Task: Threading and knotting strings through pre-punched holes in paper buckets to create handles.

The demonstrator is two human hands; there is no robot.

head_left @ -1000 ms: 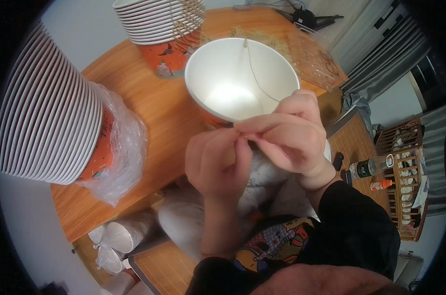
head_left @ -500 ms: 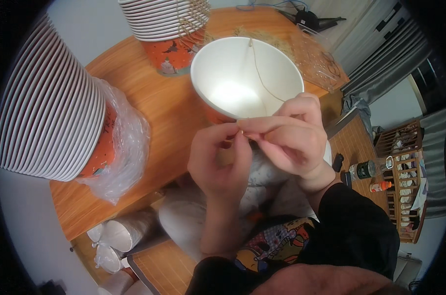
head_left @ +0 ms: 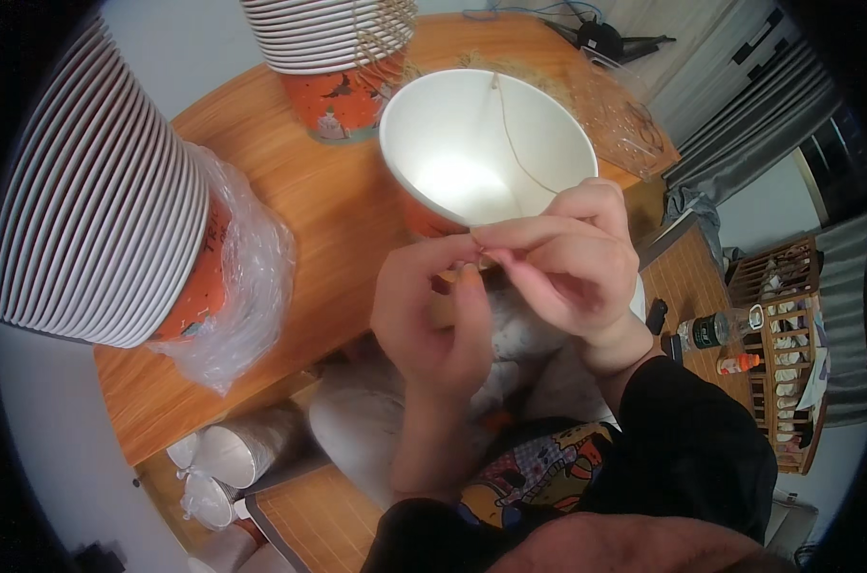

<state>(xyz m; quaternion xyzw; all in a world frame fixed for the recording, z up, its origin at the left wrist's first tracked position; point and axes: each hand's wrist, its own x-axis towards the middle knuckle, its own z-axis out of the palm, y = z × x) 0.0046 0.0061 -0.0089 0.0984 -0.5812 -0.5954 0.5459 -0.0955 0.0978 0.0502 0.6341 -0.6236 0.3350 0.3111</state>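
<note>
A paper bucket [head_left: 433, 124], white inside and orange outside, stands at the table's near edge, tilted toward me. From a hole by its far rim a thin tan cord [head_left: 510, 143] hangs inside and runs behind my right hand [head_left: 572, 258]. That hand is closed in a pinch at the near rim, on the cord as far as I can see. My left hand [head_left: 428, 310] is closed too, thumb and forefinger meeting the right fingertips. What lies between its fingertips is too small to make out.
Nested buckets [head_left: 99, 210], partly in a clear plastic bag [head_left: 261, 258], rise at the left. Another stack [head_left: 338, 95] with loose cords stands behind. A clear plastic tray [head_left: 624, 124] lies at the far right. More wrapped buckets [head_left: 233, 454] are below the table.
My fingertips have shifted slightly at the bucket's near rim, and the left thumb has come a little away from the forefinger. The view has moved a little; the pinch continues.
</note>
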